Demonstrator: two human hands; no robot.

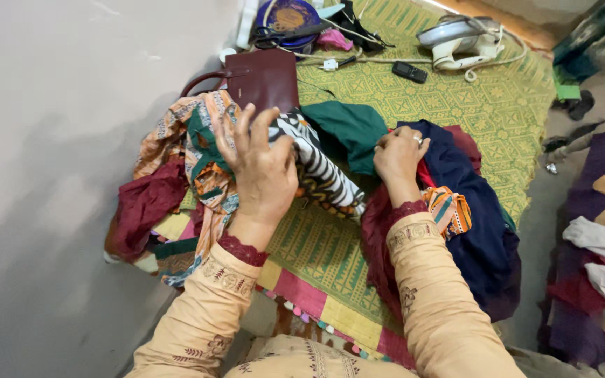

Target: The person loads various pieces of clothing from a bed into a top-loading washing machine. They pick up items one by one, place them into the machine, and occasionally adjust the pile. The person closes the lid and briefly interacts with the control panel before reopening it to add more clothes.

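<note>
Peach embroidered sleeves (421, 294) fill the near edge, and from them both hands reach into a heap of clothes on a green and yellow patterned mat (484, 105). On the left hand (260, 168) the fingers are spread fairly wide, the palm pressing the near end of a black-and-white striped cloth (320, 164), fingertips pointing up toward a maroon handbag (264, 78) just beyond them. On the right hand (397, 157) the fingers curl narrowly into the fabric where the striped cloth meets a dark green garment (348, 126); how firmly they pinch cannot be told. Outside those fingers lies a navy garment (470, 196), and outside the left fingers an orange floral piece (190, 133) over maroon cloth. My judgement is that sorting this well means keeping the left palm flat as an anchor while the right draws one layer free, so neighbouring pieces do not drag along. Few packages or labels show: beyond the fingertips, a round blue-and-gold tin (290, 15), a small black phone (409, 71), a white iron (467, 40) with its cord, and a small green box at far right.
</note>
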